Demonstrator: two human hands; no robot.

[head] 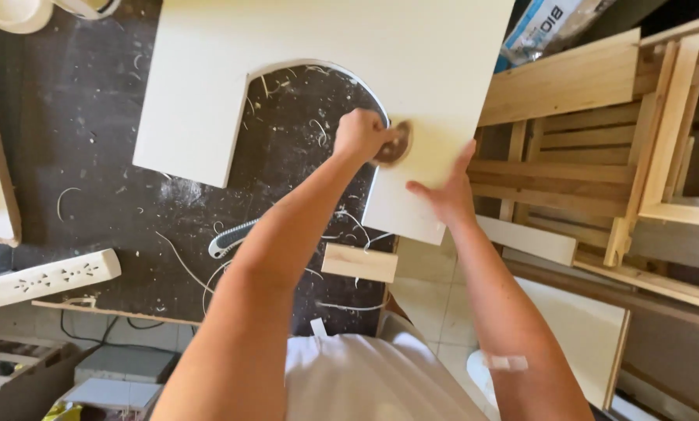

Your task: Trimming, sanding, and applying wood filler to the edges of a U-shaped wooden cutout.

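On the workbench (92, 140) a cut-out board (412, 62) lies behind a wooden block (359, 263), a utility knife (228, 239) left of the block, a power strip (53, 276) farther left, slatted wooden frames (599, 156) stacked right of the board.

matt white board (412, 47), rough brown sandpaper (394, 148), bare wood frames (591, 148)

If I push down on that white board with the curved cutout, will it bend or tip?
The white board looks thick and flat, so probably stiff. Its corner under the right hand overhangs the dark table, so it might tip.
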